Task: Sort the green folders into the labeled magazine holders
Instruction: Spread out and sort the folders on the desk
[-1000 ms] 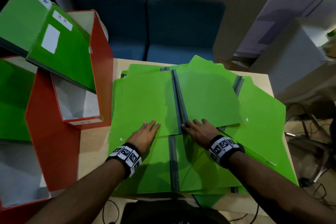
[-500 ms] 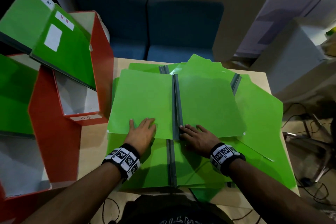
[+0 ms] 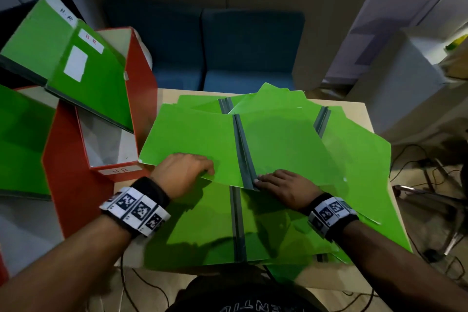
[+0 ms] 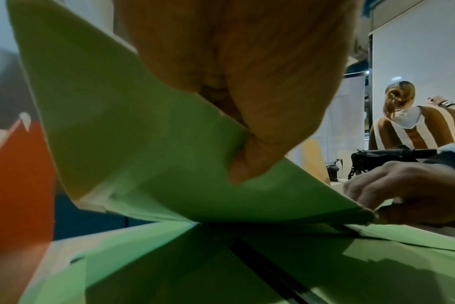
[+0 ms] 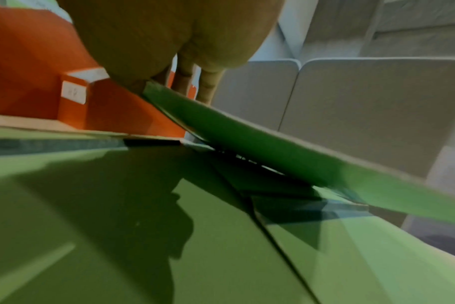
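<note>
An open green folder (image 3: 192,139) with a grey spine (image 3: 241,149) lies on top of several other green folders (image 3: 354,159) spread over the table. My left hand (image 3: 202,170) pinches the near edge of its left flap, thumb (image 4: 247,170) underneath, and that flap (image 4: 133,144) is raised. My right hand (image 3: 263,180) holds the near edge of the right flap (image 5: 260,144) beside the spine, which is also lifted off the pile. A red magazine holder (image 3: 141,99) labelled HR stands at the left with two HR folders (image 3: 88,78) leaning in it.
A second red holder (image 3: 65,185) with a green folder (image 3: 20,139) stands nearer at the far left. Blue seats (image 3: 228,53) sit behind the table, and a white cabinet (image 3: 405,78) is at the right. Cables lie on the floor. Another person (image 4: 413,123) sits nearby.
Both hands slid the top folder toward me. My left hand went from lying flat on the left flap to pinching its near edge, and the flap has lifted.
</note>
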`<state>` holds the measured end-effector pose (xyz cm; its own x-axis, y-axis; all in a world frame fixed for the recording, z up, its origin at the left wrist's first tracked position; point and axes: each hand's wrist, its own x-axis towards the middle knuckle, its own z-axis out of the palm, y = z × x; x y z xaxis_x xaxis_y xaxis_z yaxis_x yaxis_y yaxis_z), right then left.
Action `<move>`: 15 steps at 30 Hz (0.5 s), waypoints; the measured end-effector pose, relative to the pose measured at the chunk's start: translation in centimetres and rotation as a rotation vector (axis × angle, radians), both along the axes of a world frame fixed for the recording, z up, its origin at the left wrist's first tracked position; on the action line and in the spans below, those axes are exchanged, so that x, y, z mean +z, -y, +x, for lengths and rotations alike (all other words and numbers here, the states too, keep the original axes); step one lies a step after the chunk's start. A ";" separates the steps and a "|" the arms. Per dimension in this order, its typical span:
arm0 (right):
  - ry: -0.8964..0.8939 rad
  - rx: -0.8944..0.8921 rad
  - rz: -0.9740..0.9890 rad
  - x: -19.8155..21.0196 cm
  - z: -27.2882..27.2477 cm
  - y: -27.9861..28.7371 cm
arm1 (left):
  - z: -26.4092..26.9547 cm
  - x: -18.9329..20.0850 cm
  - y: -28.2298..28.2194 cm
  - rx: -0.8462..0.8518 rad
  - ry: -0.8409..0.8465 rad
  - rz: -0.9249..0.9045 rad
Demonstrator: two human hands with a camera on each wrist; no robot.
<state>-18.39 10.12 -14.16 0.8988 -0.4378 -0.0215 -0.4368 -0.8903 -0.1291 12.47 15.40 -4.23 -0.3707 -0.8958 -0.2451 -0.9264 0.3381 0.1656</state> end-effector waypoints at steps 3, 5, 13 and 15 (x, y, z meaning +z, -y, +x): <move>0.087 0.007 -0.011 1.9 -0.7 0.6 | 1.4 1.6 0.9 -0.053 -0.049 0.067; 0.185 -0.017 -0.014 3.5 -1.0 0.8 | 1.8 2.9 1.3 -0.079 -0.090 0.071; 0.494 -0.155 -0.157 11.0 -0.6 0.5 | 2.1 7.4 2.4 -0.224 -0.221 -0.312; 0.512 -0.137 -0.227 12.4 -0.6 0.6 | 2.0 8.5 3.0 -0.258 -0.218 -0.425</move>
